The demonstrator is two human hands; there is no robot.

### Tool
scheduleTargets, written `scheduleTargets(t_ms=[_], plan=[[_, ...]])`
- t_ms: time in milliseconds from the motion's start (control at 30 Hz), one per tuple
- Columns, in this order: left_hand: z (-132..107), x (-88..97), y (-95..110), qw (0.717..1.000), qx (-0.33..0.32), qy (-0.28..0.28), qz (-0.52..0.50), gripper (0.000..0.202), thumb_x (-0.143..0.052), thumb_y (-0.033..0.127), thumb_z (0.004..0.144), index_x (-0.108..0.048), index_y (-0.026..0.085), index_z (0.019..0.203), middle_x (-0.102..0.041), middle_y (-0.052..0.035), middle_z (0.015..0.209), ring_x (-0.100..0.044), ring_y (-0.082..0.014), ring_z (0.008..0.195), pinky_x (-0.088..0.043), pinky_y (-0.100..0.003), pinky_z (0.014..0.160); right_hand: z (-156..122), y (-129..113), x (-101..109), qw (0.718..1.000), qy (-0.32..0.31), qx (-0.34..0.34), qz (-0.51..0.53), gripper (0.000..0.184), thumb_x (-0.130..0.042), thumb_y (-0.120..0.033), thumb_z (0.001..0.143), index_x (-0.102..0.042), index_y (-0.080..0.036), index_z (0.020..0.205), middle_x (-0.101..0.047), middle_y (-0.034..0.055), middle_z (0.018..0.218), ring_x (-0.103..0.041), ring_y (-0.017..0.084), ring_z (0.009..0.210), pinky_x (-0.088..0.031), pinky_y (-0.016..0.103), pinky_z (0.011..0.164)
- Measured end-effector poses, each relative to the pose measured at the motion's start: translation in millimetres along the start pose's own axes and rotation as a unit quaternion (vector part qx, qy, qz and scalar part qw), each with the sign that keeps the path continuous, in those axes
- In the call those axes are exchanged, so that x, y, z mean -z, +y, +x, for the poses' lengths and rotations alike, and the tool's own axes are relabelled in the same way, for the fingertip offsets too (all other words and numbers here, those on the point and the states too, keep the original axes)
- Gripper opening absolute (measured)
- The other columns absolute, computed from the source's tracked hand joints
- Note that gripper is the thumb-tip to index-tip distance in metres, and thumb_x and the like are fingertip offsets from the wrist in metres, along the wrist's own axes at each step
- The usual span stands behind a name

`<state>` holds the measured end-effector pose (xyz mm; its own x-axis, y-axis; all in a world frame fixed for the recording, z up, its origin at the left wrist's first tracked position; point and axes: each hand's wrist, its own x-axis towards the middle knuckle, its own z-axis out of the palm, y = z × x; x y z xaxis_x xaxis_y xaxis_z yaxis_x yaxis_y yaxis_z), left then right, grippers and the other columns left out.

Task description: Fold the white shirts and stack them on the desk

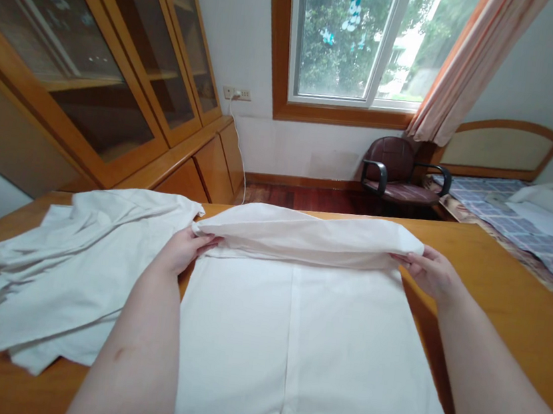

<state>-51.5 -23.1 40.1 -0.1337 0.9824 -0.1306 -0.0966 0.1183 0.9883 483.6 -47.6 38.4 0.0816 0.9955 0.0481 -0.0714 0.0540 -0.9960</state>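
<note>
A white shirt [346,336] lies spread on the wooden table, its button placket running down the middle. The far end of the shirt is lifted and folded over into a wide band. My left hand [189,249] pinches the left corner of that band. At the right corner, my right hand [427,269] grips the cloth between thumb and fingers. Both hands are at about the same height, near the table's far edge. The near end of the shirt runs out of the picture at the bottom.
A crumpled heap of white cloth [82,264] lies on the table [508,329] to the left. Beyond stand a glass-door cabinet [122,67], a dark red armchair [394,171] under the window [352,41], and a bed [518,210] with a checked cover at right.
</note>
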Motion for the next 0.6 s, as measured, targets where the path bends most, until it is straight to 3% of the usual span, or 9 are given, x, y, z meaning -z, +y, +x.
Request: scheduleTargets(t_ms=[100, 267, 400, 500, 600], plan=[[-2, 0.4, -3, 1.0, -0.006, 0.0, -0.003, 0.039, -0.076, 0.018, 0.058, -0.066, 0.011, 0.095, -0.071, -0.0088, 0.096, -0.065, -0.0245, 0.096, -0.05, -0.038, 0.094, 3, 9, -7, 1.0, 0.025, 0.016, 0.002, 0.03, -0.075, -0.033, 0.057, -0.066, -0.025, 0.084, -0.07, 0.0062, 0.1, -0.063, 0.028, 0.101, -0.047, 0.045, 0.095], [1, -4.7, -12, 0.999, 0.047, -0.006, 0.009, 0.038, -0.075, 0.012, 0.057, -0.067, 0.013, 0.094, -0.071, -0.009, 0.101, -0.065, -0.023, 0.096, -0.049, -0.036, 0.093, 12, 24, -17, 0.999, 0.024, -0.029, 0.028, 0.027, -0.077, -0.031, 0.056, -0.064, -0.022, 0.078, -0.071, 0.0052, 0.081, -0.067, 0.025, 0.084, -0.05, 0.043, 0.089], [14, -10.8, -11, 0.998, 0.057, 0.0, 0.023, 0.038, -0.073, 0.009, 0.054, -0.067, 0.013, 0.091, -0.071, -0.0089, 0.096, -0.067, -0.021, 0.09, -0.049, -0.035, 0.093, 26, 27, -25, 0.999, 0.043, -0.018, 0.027, 0.028, -0.075, -0.032, 0.056, -0.063, -0.021, 0.079, -0.071, 0.0067, 0.084, -0.067, 0.026, 0.086, -0.051, 0.044, 0.087], [26, -16.1, -9, 0.999, 0.032, -0.003, 0.037, 0.04, -0.075, 0.014, 0.052, -0.068, 0.013, 0.091, -0.071, -0.0097, 0.094, -0.067, -0.0227, 0.091, -0.049, -0.037, 0.091, 40, 26, -28, 0.999, 0.052, -0.004, 0.01, 0.028, -0.072, -0.033, 0.058, -0.061, -0.02, 0.081, -0.071, 0.0083, 0.084, -0.067, 0.026, 0.087, -0.052, 0.043, 0.084], [34, -19.6, -13, 0.995, -0.053, 0.033, 0.083, 0.039, -0.075, 0.022, 0.052, -0.069, 0.013, 0.09, -0.071, -0.0097, 0.096, -0.064, -0.0268, 0.098, -0.048, -0.039, 0.092, 52, 24, -29, 0.998, 0.056, 0.027, 0.003, 0.027, -0.066, -0.04, 0.064, -0.06, -0.02, 0.081, -0.07, 0.0088, 0.086, -0.066, 0.026, 0.093, -0.053, 0.04, 0.084]])
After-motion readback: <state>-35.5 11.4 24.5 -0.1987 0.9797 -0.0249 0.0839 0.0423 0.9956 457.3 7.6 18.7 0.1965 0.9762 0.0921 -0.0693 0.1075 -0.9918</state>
